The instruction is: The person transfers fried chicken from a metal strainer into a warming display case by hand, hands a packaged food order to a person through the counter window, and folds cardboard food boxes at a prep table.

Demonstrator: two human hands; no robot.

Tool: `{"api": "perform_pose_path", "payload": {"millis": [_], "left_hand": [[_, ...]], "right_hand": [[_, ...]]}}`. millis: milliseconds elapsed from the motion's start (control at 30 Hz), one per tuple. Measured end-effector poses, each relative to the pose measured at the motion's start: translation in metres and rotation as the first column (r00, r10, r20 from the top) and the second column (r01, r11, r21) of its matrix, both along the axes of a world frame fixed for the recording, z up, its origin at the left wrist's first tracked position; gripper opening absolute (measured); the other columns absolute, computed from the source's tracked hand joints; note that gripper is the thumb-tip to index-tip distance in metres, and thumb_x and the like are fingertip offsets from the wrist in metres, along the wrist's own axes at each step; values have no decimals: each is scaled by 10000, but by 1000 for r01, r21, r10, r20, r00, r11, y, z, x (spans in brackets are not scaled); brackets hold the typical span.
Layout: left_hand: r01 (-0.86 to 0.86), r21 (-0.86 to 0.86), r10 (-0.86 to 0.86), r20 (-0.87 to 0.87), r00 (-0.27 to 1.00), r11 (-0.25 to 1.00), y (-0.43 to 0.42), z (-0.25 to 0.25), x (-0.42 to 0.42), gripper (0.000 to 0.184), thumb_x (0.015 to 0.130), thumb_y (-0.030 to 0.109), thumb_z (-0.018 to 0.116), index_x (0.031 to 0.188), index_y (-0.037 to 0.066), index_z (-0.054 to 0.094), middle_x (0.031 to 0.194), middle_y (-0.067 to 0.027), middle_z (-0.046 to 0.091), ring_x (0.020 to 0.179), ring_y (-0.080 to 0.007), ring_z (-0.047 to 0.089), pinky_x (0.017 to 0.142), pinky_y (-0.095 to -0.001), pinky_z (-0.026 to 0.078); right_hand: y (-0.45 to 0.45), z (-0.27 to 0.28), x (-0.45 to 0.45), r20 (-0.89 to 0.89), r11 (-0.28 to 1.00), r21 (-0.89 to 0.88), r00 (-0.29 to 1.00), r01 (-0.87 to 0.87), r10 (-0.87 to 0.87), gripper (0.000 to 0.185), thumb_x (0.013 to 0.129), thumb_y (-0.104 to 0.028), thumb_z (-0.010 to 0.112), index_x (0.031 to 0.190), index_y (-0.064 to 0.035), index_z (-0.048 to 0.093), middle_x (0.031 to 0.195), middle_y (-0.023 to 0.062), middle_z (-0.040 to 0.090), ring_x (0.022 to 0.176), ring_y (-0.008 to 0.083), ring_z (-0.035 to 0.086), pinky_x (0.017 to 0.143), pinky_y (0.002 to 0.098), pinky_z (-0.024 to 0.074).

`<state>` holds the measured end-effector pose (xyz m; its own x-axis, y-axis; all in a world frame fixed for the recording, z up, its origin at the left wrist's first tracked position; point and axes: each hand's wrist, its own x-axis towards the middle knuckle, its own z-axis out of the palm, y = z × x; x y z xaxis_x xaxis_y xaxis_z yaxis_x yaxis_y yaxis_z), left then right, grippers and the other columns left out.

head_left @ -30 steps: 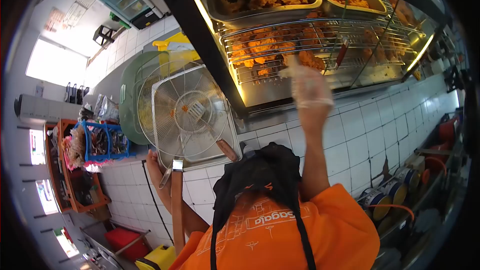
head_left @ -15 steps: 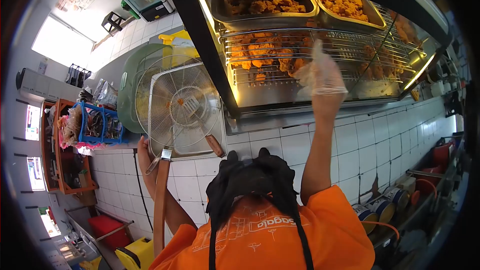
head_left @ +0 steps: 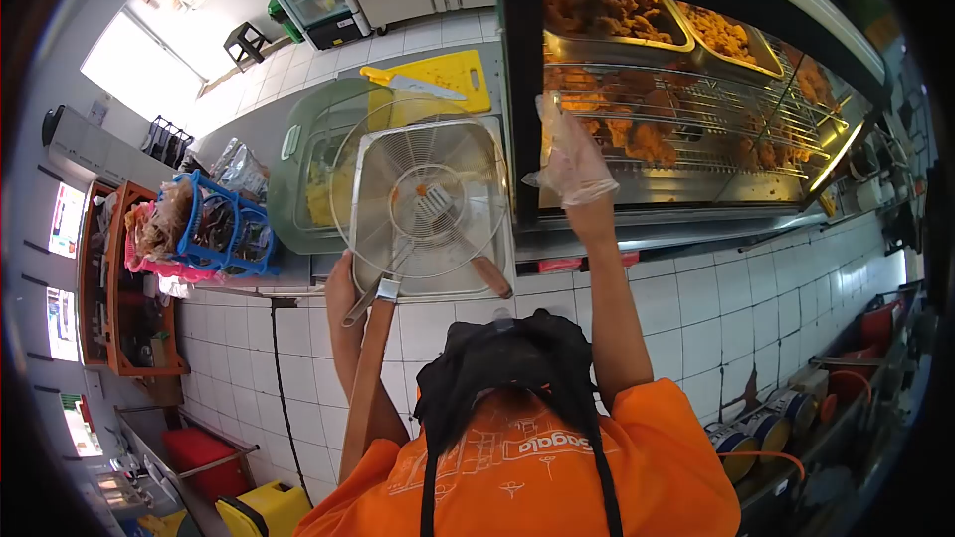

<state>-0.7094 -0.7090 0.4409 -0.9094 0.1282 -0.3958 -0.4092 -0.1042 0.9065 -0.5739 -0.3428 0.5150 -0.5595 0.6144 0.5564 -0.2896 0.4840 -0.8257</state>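
While the right hand (head_left: 575, 161), in a clear plastic glove, is raised at the left side of the lit food cabinet (head_left: 523, 70), I cannot tell whether its fingers are clamped on anything. Fried chicken (head_left: 652, 144) lies on the wire racks inside, to that hand's right. The bare left hand (head_left: 341, 283) is at the near left corner of the metal tray (head_left: 487, 147); its grip cannot be determined. A round wire strainer (head_left: 428, 194) lies over the tray, wooden handle towards the person.
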Motion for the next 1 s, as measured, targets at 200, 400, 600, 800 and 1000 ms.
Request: {"api": "perform_pose_path", "payload": {"millis": [200, 400, 600, 800, 1000], "left_hand": [[43, -12, -43, -39, 998, 999, -10, 13, -2, 481, 1003, 447, 522, 1009, -18, 644, 868, -44, 676, 728, -126, 621, 660, -271, 501], [193, -368, -296, -249, 922, 910, -47, 3, -15, 500, 1003, 470, 519, 978, -15, 640, 861, -32, 664, 770, -105, 572, 711, -261, 463], [273, -321, -383, -358, 852, 907, -63, 24, 12, 552, 1027, 482, 449, 1043, -41, 624, 888, -28, 650, 778, -106, 544, 711, -272, 452], [211, -505, -405, -312, 860, 837, -75, 43, 83, 655, 1019, 558, 373, 1111, -46, 610, 949, -144, 670, 838, -232, 609, 810, -348, 470], [98, -720, -553, -429, 714, 687, -67, 44, 169, 673, 953, 527, 509, 1230, -87, 517, 1055, -253, 603, 946, -394, 583, 902, -434, 443]], "right_hand": [[-41, -88, 42, 232, 973, -229, 972, 17, 37, 434, 980, -260, 602, 1321, 1, 539, 1189, 86, 621, 1059, 157, 571, 947, 298, 443], [-150, -119, 58, 359, 860, -505, 886, -79, 293, 232, 926, -161, 661, 1110, -20, 640, 993, 67, 683, 903, 116, 615, 806, 287, 493], [-200, -114, 84, 215, 881, -473, 967, -18, 135, 270, 908, -160, 677, 1125, -5, 629, 955, 86, 684, 863, 131, 629, 801, 295, 498], [-212, -86, 152, 224, 870, -488, 953, -71, 203, 258, 907, -194, 668, 1082, -15, 605, 964, 129, 657, 888, 202, 645, 802, 325, 504], [-183, -87, 227, 241, 908, -407, 948, -96, 208, 249, 886, -205, 688, 1016, -16, 591, 894, 119, 619, 834, 231, 627, 763, 341, 498]]}}
